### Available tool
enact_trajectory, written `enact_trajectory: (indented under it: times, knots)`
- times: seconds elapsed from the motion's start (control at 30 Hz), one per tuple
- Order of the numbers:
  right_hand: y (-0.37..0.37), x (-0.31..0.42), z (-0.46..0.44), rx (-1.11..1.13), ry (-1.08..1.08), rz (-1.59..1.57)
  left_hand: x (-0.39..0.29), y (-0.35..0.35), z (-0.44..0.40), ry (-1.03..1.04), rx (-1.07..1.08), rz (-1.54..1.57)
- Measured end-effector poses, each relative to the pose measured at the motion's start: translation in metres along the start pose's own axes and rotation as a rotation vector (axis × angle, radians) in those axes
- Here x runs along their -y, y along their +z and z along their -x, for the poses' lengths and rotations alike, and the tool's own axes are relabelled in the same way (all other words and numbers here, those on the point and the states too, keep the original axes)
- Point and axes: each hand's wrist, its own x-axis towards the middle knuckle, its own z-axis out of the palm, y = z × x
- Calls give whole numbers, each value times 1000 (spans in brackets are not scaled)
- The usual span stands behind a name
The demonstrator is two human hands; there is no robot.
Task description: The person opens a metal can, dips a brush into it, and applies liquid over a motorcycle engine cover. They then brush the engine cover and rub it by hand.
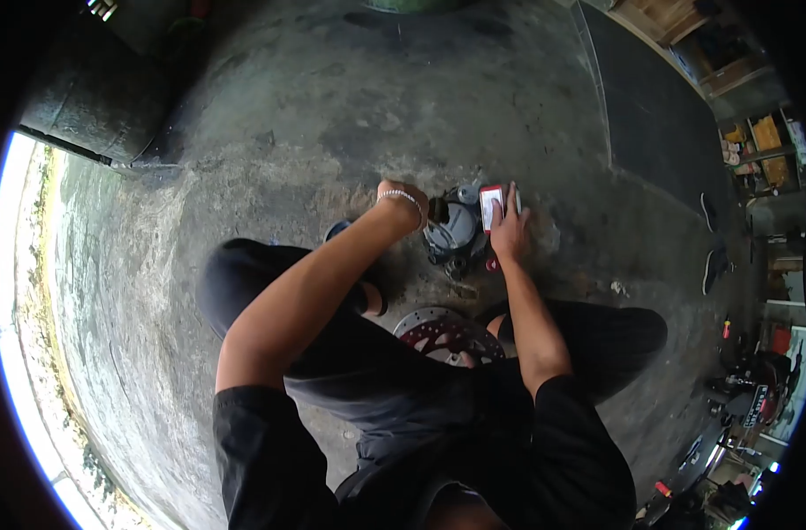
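Engine assembly [451, 228], grey and rounded, sits on the stained concrete floor [314, 115] in front of the person, between the two hands. The left hand [401, 193], with a beaded bracelet [403, 195] around its wrist, is at the assembly's left side, next to a dark part [438, 210]. Its fingers are mostly hidden by the hand and wrist, so whether they are apart or clamped on something cannot be told. The right hand [509, 231] is on the other side, its fingers extended and apart, with one reaching over the white face of a red-edged case [492, 210] just beside the assembly. Whether the case rests on the floor or on another part cannot be told.

A small red piece [492, 264] lies just below the case in the view. Nearer the body, between the bent legs, is a perforated disc [435, 329] with a dark red centre, partly covered by the clothing. A dark round object [336, 230] is near the left knee, partly behind the forearm.

Farther out, a dark flat panel [646, 115] spans the upper right, with dark shoes [711, 268] near its lower end. Beyond are shelves [765, 146] and, lower down, a parked motorcycle [756, 406]. A large dark drum-like object [94, 97] is at the upper left.
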Motion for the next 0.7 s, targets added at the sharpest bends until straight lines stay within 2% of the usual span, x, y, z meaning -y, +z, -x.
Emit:
enact_trajectory:
  times: [0.03, 0.1, 0.23, 0.27, 0.4, 0.43, 0.53, 0.6, 0.7]
  knots:
    - [-4, 8, -20, 27, -25, 45, 7, -10, -5, -5, -28, -1]
    - [-5, -2, 2, 114, -1, 109, -1, 6, 2, 28, 14, 7]
    - [-37, 14, -4, -151, -35, -123, 8, 9, -10, -9, -75, 1]
    - [-35, 10, 2, -142, -29, -115, 7, 11, -9, -2, -65, 7]
    - [-22, 3, 26, -387, 125, -242, 3, -1, -3, -32, 55, -68]
    - [-17, -7, 32, -391, 142, -234, -3, -1, -3, -14, 59, -74]
    - [17, -19, 25, -241, 212, -122, 1, -8, -7, -45, 52, -77]
    - [31, -35, 52, -152, 267, -65, -8, 6, 1, -32, 99, -74]
    - [31, -26, 26, -79, 204, 13, -1, -8, -5, -43, 73, -80]
